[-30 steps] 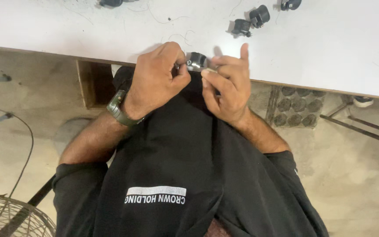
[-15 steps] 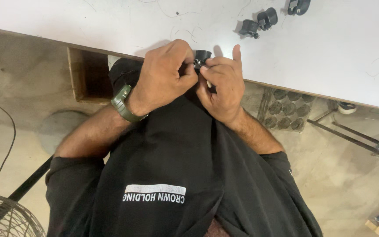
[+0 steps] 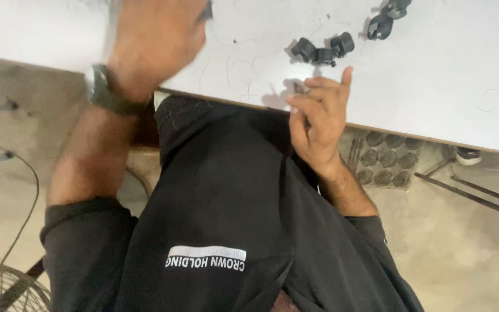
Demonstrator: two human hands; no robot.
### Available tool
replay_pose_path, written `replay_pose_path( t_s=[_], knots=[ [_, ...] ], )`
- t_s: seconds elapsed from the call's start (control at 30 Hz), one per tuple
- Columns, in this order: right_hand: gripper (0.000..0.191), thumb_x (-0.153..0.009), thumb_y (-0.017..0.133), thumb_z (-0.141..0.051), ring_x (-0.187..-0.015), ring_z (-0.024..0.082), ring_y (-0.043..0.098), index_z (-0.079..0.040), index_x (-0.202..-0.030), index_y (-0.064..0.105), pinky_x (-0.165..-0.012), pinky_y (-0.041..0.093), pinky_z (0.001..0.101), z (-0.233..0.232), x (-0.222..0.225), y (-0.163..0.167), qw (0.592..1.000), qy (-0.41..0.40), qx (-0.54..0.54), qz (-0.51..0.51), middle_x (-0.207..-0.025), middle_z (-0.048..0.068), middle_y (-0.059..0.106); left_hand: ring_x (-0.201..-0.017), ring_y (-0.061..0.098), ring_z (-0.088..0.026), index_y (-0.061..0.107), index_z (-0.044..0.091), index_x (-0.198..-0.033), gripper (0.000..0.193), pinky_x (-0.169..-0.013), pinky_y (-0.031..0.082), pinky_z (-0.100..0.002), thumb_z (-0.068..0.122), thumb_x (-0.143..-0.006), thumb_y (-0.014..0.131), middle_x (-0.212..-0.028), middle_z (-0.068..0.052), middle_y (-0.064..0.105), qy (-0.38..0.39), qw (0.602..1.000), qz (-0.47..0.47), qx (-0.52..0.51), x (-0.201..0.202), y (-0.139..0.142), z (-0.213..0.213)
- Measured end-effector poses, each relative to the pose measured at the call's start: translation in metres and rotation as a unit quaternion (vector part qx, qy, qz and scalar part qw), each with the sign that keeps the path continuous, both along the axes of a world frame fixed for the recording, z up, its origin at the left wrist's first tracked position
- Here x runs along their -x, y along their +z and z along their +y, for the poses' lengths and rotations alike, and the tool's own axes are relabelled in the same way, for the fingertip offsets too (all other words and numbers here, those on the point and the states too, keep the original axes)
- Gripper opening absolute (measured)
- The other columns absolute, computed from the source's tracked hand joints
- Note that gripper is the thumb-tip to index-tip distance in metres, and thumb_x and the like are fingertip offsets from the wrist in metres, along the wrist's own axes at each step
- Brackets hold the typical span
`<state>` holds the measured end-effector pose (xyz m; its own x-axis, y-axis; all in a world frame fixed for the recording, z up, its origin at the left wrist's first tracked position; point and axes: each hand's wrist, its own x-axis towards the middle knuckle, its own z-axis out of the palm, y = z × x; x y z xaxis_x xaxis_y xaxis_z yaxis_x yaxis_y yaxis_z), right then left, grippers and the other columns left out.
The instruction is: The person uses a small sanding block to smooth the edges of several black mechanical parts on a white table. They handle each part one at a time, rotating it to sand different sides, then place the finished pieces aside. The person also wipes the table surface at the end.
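The right hand [image 3: 319, 118] hangs at the near edge of the white tabletop [image 3: 446, 75], its grip pressed together on a small part [image 3: 299, 88]: thumb and curled fingers pinch it while the index finger sticks up free. Only a pale, greyish sliver of the part shows above the fingertips, so its shape cannot be made out. It looks light and rigid, something a two-finger pinch carries easily; being so small and likely smooth, it would slip out sooner than break, and a hold across its sides, close to the fingertips, seems soundest.

Just beyond the grip, farther onto the tabletop, lie three small black cylindrical pieces [image 3: 322, 49] clustered together, touching or nearly so. Farther out and to the right of them sit two more black pieces [image 3: 387, 18] near the far edge of view. These look like hard plastic, light and easy to roll.

Well to the left of the grip, the left hand [image 3: 157, 40], with a dark wristwatch [image 3: 104, 91] on its wrist, is raised over the tabletop and heavily blurred; whether its grip is spread or closed I cannot tell.
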<state>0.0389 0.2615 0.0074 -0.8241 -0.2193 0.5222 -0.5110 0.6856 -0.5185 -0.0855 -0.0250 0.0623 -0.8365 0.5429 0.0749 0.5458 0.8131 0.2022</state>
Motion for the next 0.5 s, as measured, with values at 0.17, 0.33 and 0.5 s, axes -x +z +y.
replay_pose_path(
  t_s=[0.17,0.33,0.5],
  knots=[
    [0.042,-0.086,0.088,-0.021,-0.124,0.033,0.053,-0.007,-0.122,0.072,-0.125,0.010,0.0657,-0.016,0.000,0.003,0.998,0.010,-0.056,-0.040,-0.108,0.010,0.057,-0.079,0.063,-0.030,0.060,0.003,-0.117,0.038,-0.072,0.049,-0.045,0.024,-0.091,0.079,-0.086,-0.011,0.063,-0.055,0.972,0.056,-0.222,-0.046,-0.003,0.038],
    [0.049,-0.086,0.094,-0.029,-0.129,0.032,0.050,-0.009,-0.125,0.071,-0.126,0.006,0.0677,-0.027,0.004,-0.005,0.995,-0.024,-0.083,-0.044,-0.113,0.008,0.056,-0.078,0.063,-0.023,0.063,0.008,-0.117,0.032,-0.071,0.049,-0.041,0.027,-0.099,0.083,-0.082,-0.003,0.065,0.006,0.959,-0.106,-0.263,-0.071,-0.027,0.056],
    [0.040,-0.087,0.090,-0.025,-0.128,0.030,0.051,-0.010,-0.120,0.073,-0.127,0.005,0.0671,-0.025,0.007,-0.014,0.996,-0.023,-0.080,-0.035,-0.109,0.006,0.057,-0.092,0.063,-0.025,0.062,0.003,-0.138,0.048,-0.079,0.053,-0.040,0.014,-0.095,0.081,-0.102,-0.008,0.065,-0.011,0.971,-0.029,-0.238,-0.075,-0.028,0.029]
  ],
)
